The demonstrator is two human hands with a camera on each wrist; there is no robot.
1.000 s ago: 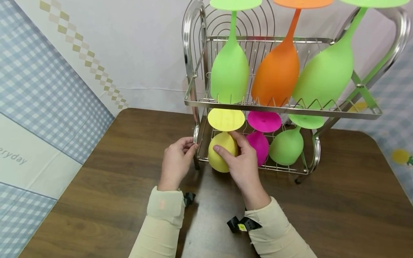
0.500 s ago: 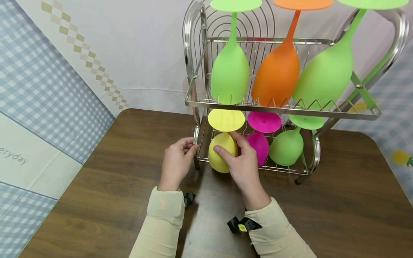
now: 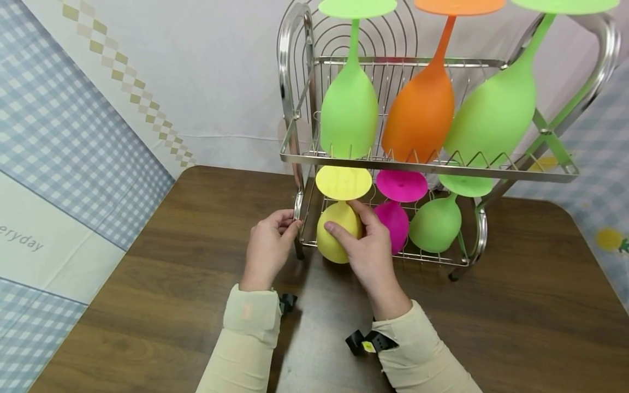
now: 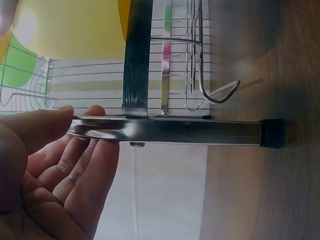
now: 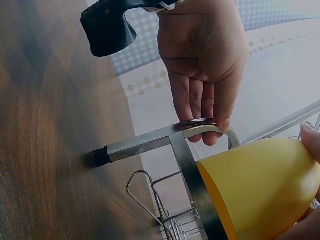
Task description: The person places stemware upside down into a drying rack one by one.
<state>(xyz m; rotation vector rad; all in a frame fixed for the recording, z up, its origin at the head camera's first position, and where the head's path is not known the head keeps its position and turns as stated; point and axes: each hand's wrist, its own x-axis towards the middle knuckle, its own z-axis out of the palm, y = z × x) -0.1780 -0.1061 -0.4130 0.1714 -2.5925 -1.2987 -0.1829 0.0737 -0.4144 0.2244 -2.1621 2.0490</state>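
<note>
My left hand [image 3: 269, 248] pinches the left front leg of a two-tier metal dish rack [image 3: 363, 162], thumb on one side and fingers on the other. The left wrist view gives a close look at that chrome leg [image 4: 200, 131] with its black foot. My right hand [image 3: 371, 262] grips the bowl of a yellow goblet [image 3: 330, 240], which stands upside down at the left of the lower tier. Its rim comes right at the rack's flat front bar [image 5: 192, 175] in the right wrist view. Beside it, partly behind my right hand, is an upturned magenta goblet [image 3: 397, 226].
A smaller green goblet [image 3: 434, 225] stands inverted at the lower tier's right. Above, the upper tier carries an upturned green goblet [image 3: 350, 114], an orange goblet [image 3: 420, 117] and another green goblet [image 3: 496, 112]. The rack stands on a brown wooden table [image 3: 162, 273] against a cloth-covered wall.
</note>
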